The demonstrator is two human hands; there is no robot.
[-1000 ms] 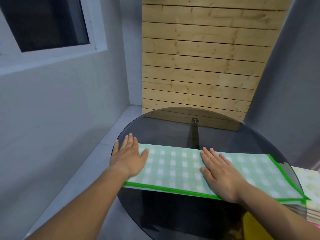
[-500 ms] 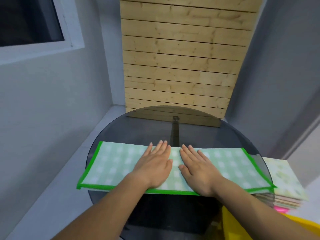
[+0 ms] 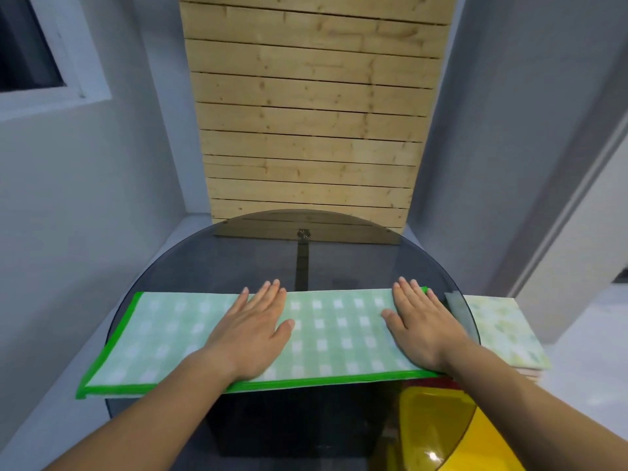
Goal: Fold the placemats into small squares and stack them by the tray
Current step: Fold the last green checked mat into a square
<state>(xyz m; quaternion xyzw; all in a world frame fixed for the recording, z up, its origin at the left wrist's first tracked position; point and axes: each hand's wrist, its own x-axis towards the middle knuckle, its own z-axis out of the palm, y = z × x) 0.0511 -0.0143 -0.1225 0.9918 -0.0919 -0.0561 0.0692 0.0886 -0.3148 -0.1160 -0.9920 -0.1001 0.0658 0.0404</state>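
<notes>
Here's the green checked placemat [image 3: 163,334], lying as one long band straight across the near half of the round dark glass bench [image 3: 339,260], its bright green border running along the near edge and up the left end. That left end pokes out past the rim of the bench. Both hands are down on it, palms flat, grasping nothing. The left hand [image 3: 251,331] sits just left of the band's middle, fingers straight and close together, pointing away from the person, thumb spread out to the right. The right hand [image 3: 421,328] covers the right end of the band, fingertips reaching its far edge where a green corner just peeks out, thumb splayed left toward the other hand. A clear run of checks shows between the two hands. Both forearms come in low from the bottom corners, angling inward. Off to the right, just beyond the rim, there's a stack of placemats [image 3: 503,334], a pale yellow-green patterned one on top; what it rests on can't be made out. Bottom right, a yellow object [image 3: 475,443] shows partly through the glass. Behind the bench stands a wooden slat panel [image 3: 306,113].
</notes>
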